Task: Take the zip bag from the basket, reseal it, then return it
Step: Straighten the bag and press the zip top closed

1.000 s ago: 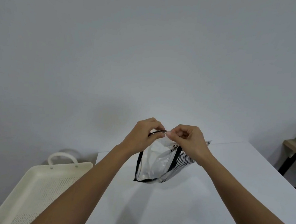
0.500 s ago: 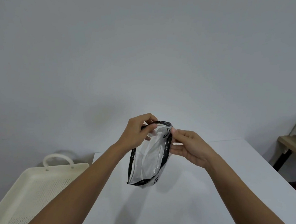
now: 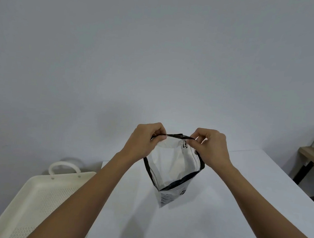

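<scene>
the left hand (image 3: pixel 143 140) and the right hand (image 3: pixel 211 148) hold the bag (image 3: pixel 168 164) up in the air above the table (image 3: pixel 220 212), clear of its surface. each hand pinches the black top rim between thumb and fingertips, the left at the rim's left end, the right at its right end, so both grips are narrow and closed on the bag. between the two pinches the far part of the rim runs taut and nearly level. below the grips the mouth gapes open toward the camera, the near lip sagging down in a loop, with the pale inside of the bag showing. the bag's body hangs down from the hands and tapers to a printed lower corner. the basket (image 3: pixel 33 199) sits well down and left of the grips, beside the table's left edge, its handle at the far end; the bag is outside it.
</scene>
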Available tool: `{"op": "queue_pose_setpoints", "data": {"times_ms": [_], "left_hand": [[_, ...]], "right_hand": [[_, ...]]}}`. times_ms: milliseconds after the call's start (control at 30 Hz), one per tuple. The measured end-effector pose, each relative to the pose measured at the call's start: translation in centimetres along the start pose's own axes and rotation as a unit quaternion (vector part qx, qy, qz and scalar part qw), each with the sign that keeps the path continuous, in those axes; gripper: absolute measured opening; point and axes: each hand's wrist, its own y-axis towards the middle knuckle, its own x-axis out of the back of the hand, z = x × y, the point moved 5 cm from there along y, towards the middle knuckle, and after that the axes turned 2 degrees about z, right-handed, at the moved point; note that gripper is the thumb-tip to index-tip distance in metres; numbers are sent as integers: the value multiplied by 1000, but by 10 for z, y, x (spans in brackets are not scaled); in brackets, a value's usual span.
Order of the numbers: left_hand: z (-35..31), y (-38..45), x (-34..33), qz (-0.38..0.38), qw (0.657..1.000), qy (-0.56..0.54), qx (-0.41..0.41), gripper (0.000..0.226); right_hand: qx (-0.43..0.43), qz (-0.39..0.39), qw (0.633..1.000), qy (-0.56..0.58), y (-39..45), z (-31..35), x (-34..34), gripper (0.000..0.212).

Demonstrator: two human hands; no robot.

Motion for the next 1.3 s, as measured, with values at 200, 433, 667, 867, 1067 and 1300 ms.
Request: {"op": "queue_pose_setpoints", "data": {"times_ms": [200,433,667,867,1067,1300], "left_hand": [[-15,-7,-2,-48,998,39,7,5],[-26,-20,-5,-28,998,61,16,15],[-8,-23,-11,43,971,-227,65,26],[29,-28,-24,245,959,-117,82,79],[33,-37,-41,254,944,-190,90,36],[34,-39,-35,257,930,-239,107,20]], "right_hand": [[117,-75,985,-102,-5,14,4,17],[191,0,976,-107,-5,17,0,10],[193,30,980,-33,-3,20,2,15],[131,155,954,221,1,29,6,10],[64,200,934,291,6,21,10,11],[45,266,931,247,8,8,11,45]]}}
